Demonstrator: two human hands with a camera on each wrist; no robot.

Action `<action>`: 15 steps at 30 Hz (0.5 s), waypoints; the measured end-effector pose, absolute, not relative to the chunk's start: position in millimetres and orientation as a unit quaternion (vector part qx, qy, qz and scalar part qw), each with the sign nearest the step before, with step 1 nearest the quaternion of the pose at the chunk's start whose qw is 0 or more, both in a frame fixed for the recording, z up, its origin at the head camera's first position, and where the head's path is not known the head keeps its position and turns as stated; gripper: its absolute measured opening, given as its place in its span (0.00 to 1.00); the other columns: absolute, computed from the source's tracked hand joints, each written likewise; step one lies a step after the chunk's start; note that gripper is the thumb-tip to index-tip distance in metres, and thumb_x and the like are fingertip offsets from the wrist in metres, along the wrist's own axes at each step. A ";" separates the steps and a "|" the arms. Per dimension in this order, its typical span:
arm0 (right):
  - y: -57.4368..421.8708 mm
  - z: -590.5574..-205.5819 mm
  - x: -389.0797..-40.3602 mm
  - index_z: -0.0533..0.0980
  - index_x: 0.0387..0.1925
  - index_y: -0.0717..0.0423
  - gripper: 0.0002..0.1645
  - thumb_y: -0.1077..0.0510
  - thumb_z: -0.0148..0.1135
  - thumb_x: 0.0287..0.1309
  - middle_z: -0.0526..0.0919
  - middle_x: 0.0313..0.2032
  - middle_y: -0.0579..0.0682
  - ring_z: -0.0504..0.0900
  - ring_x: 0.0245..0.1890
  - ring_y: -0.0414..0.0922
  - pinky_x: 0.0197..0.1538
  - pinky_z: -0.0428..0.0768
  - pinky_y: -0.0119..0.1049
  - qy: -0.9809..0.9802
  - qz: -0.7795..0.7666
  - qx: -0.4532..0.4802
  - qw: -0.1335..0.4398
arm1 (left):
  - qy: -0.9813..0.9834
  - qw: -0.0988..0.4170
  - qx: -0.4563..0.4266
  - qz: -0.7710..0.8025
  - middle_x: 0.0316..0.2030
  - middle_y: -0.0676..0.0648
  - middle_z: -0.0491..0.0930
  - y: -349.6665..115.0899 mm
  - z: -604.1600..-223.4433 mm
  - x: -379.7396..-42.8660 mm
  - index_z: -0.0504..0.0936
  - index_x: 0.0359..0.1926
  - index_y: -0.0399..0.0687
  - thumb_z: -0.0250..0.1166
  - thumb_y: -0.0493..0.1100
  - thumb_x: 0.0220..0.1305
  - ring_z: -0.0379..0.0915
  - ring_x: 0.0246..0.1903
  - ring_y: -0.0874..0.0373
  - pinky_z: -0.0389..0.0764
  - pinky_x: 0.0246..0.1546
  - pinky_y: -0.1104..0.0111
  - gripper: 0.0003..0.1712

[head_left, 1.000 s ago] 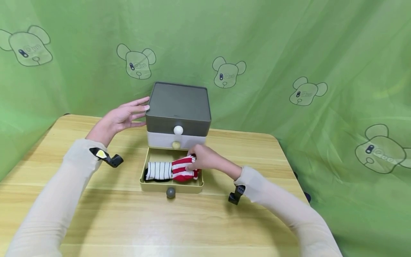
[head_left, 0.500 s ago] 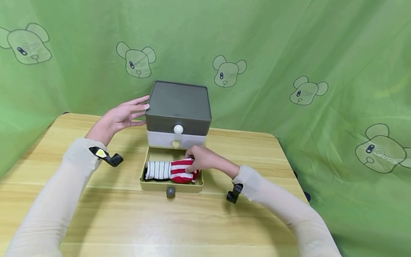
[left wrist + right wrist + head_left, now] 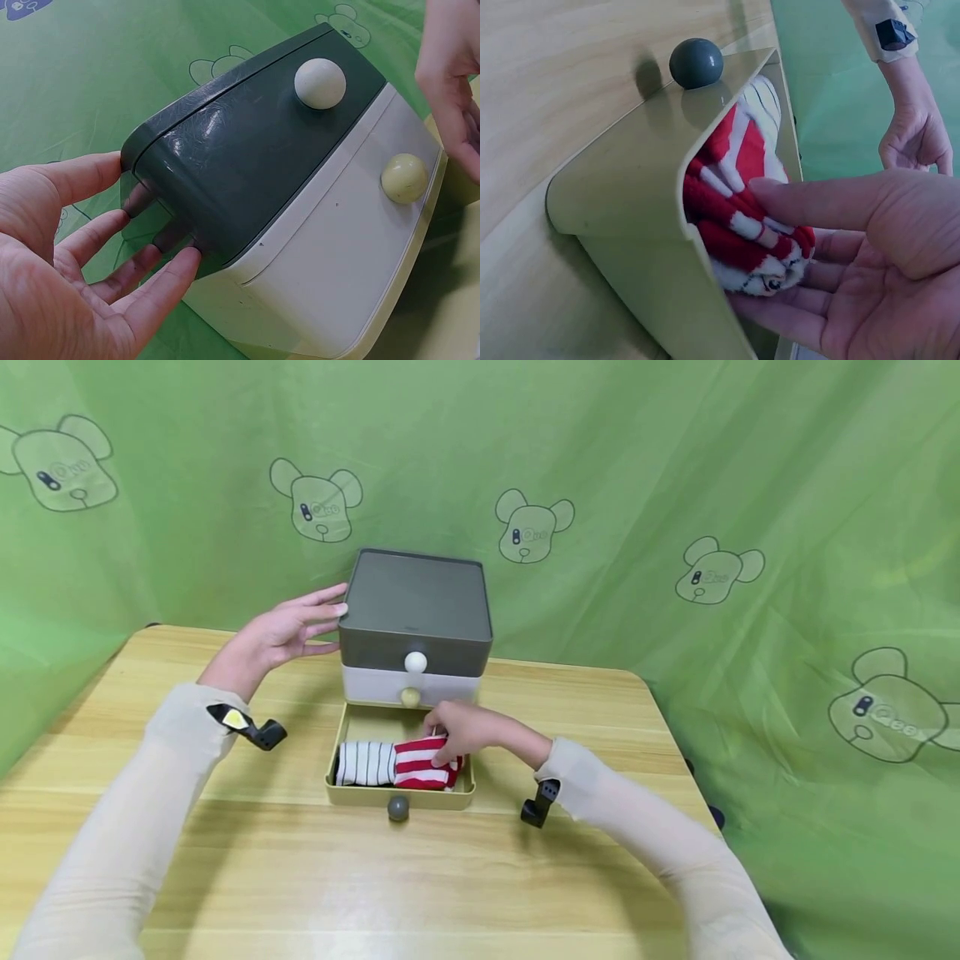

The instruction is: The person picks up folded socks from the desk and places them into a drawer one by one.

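A drawer unit [image 3: 420, 597] stands at the back of the table, its bottom olive drawer [image 3: 450, 799] pulled out. My left hand [image 3: 273, 635] touches the left side of the unit with spread fingertips, as the left wrist view also shows. In the drawer lies a folded red-and-white striped sock [image 3: 412, 766]. My right hand [image 3: 472, 731] holds its right end between thumb and fingers; in the right wrist view the thumb lies over the sock [image 3: 735, 157] and the fingers go beneath. Left of it, touching, is a white folded sock [image 3: 365, 763] with black stripes.
Above the pulled-out drawer are a white drawer with a cream knob [image 3: 410, 697] and a dark grey drawer with a white knob [image 3: 416, 662]. The olive drawer has a grey knob [image 3: 398, 808]. A green curtain [image 3: 600, 460] hangs behind the wooden table [image 3: 300, 877].
My right hand has shifted slightly left with the red-and-white sock, which now lies flatter and closer against the white one. My left hand keeps its place on the unit.
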State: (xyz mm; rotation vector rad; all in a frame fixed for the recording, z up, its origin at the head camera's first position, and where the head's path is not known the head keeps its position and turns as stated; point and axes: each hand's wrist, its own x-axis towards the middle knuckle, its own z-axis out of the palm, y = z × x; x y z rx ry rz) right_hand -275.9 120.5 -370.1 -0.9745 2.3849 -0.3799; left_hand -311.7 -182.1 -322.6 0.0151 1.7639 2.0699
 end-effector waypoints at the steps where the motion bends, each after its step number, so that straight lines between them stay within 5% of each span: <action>1: 120.9 -370.8 -276.9 0.82 0.41 0.58 0.13 0.60 0.76 0.55 0.83 0.34 0.46 0.74 0.32 0.38 0.35 0.75 0.26 0.878 -0.146 -0.364 0.273 | 0.634 0.209 0.006 0.745 0.83 0.47 0.41 -182.1 -322.9 -311.9 0.47 0.82 0.62 0.58 0.43 0.76 0.39 0.81 0.47 0.53 0.80 0.48 0.42; 15: 123.7 -376.5 -277.6 0.83 0.33 0.55 0.06 0.59 0.74 0.58 0.75 0.23 0.43 0.70 0.25 0.37 0.30 0.68 0.25 0.885 -0.122 -0.358 0.272 | 0.636 0.210 0.006 0.743 0.83 0.48 0.40 -183.0 -322.7 -312.9 0.48 0.82 0.62 0.58 0.43 0.76 0.38 0.81 0.47 0.54 0.80 0.48 0.42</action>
